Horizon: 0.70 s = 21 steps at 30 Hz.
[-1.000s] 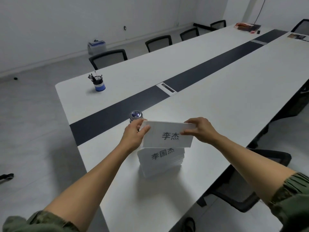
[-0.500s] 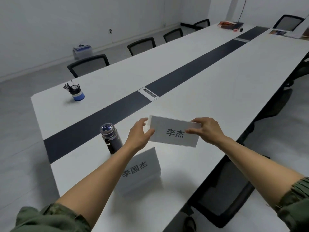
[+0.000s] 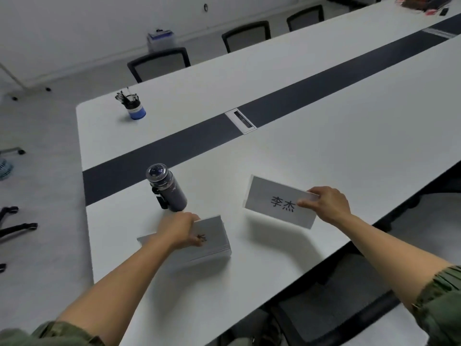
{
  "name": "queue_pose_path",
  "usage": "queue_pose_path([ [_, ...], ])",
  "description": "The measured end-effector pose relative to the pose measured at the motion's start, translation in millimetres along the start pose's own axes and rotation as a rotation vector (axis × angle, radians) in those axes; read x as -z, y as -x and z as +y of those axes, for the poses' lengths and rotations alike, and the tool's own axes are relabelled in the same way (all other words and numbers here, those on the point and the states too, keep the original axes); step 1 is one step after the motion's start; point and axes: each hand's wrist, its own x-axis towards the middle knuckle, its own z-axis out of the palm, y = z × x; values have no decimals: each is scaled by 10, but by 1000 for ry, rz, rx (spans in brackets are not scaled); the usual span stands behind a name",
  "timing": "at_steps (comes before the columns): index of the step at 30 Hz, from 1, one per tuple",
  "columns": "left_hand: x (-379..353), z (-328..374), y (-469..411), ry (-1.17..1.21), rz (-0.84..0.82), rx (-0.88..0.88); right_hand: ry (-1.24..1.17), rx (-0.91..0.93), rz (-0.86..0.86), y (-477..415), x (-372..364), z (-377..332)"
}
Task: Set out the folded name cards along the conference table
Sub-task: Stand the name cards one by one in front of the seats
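Where hands (image 3: 326,206) grip: flat rectangular card (image 3: 272,201)

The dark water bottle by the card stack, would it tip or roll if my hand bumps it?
The water bottle stands tall and narrow, so a knock near its cap would probably tip it. Being round, it would likely roll once down. The left hand works close beside it.

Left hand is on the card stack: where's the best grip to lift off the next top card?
Pinch the top card of the stack at its raised fold edge, coming from above. The left hand is already there, and the water bottle crowds the far side.
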Motion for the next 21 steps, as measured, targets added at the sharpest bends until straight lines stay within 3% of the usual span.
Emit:
queue_pose_path([
  [6, 88, -53, -13, -117, 95, -60, -17, -19, 0, 9, -79, -115],
  [12, 161, -137, -28, -23, 113, -81, -16, -48, 60, 135, 86, -172],
  [16, 173, -234, -38, 86, 5, 9, -21, -71, 94, 275, 124, -178],
  [21, 202, -651, 137, 180, -257, 111, -2, -84, 85, 435, 9, -225],
])
